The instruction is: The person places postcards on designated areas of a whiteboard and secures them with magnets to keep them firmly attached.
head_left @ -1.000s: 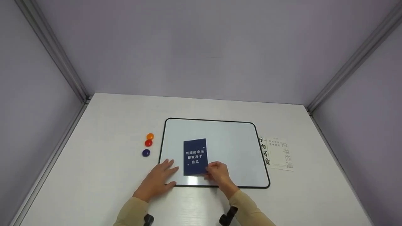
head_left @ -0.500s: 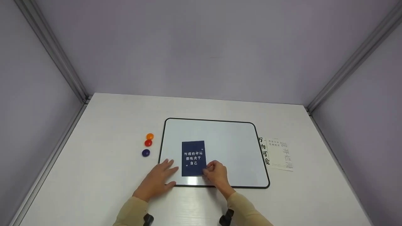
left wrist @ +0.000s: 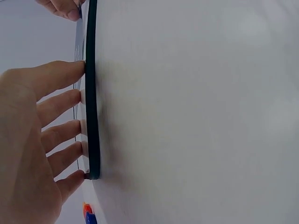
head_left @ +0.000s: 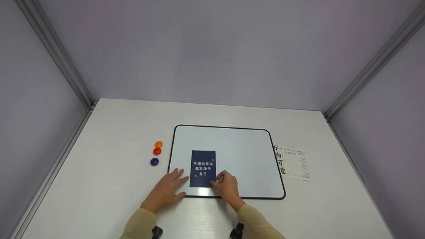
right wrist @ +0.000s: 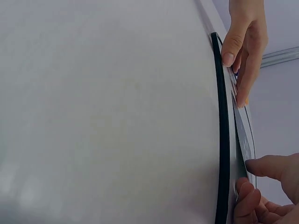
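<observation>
A dark blue card (head_left: 203, 156) with white Chinese characters lies over the left part of a black-rimmed whiteboard (head_left: 247, 159). My right hand (head_left: 227, 188) pinches the card's lower right corner between thumb and fingers. In the right wrist view the card (right wrist: 242, 135) is seen edge-on, slightly tilted off the board. My left hand (head_left: 167, 188) rests at the whiteboard's lower left corner with its fingers spread. From the left wrist, the fingertips of this hand (left wrist: 42, 126) touch the board along its black edge.
Left of the board lie three round pieces: an orange one (head_left: 158, 144), a red one (head_left: 157, 151) and a dark blue one (head_left: 154, 161). Beyond the board's right edge lies a pale card (head_left: 295, 166) with writing, beside bold black characters. Grey walls enclose the white table (head_left: 109, 159).
My right hand has moved the blue card left and a little toward me, and the card now sits straighter. The left hand has stayed in place.
</observation>
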`<state>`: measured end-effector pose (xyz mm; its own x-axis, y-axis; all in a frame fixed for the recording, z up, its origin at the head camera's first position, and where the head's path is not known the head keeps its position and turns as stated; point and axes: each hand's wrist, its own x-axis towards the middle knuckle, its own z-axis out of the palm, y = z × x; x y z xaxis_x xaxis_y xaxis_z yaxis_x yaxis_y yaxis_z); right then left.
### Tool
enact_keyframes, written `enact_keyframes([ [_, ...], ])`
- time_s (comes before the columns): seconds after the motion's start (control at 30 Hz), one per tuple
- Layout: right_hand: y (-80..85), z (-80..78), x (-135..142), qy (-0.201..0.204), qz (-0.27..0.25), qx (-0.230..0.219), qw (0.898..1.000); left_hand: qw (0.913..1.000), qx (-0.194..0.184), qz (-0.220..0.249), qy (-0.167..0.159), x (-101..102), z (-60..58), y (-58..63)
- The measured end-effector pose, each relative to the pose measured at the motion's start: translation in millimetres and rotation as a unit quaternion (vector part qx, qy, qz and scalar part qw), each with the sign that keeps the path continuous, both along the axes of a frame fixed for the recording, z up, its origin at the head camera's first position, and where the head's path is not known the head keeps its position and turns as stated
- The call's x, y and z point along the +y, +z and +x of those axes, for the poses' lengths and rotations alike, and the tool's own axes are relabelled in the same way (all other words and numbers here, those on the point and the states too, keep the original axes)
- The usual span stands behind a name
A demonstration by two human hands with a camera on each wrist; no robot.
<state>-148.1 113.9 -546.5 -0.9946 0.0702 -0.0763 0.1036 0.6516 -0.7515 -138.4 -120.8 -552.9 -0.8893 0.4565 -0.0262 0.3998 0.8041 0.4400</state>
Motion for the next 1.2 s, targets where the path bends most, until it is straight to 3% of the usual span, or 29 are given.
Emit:
enact_keyframes([
  [0.2,-1.0,1.2,-2.5,0.005,0.035,0.017,0.999,1.0,-0.002,-0.004,0.001,0.4,-0.7,0.9],
  [0.57,-1.4,0.9,-3.8,0.01,0.055,0.009,0.998,0.9997,-0.007,-0.022,0.007,1.3,-1.5,-0.1],
  [0.9,-3.8,-0.3,-1.3,0.015,0.041,0.02,0.999,0.9999,0.007,-0.012,-0.002,-0.2,0.4,0.8],
  [1.07,-1.7,0.1,3.1,0.045,0.02,0.024,0.998,1.0,0.007,-0.006,0.0,-0.3,0.4,1.9],
  [1.2,2.0,2.5,6.9,0.079,0.041,0.036,0.995,1.0,0.007,-0.001,0.002,1.8,0.1,2.0],
])
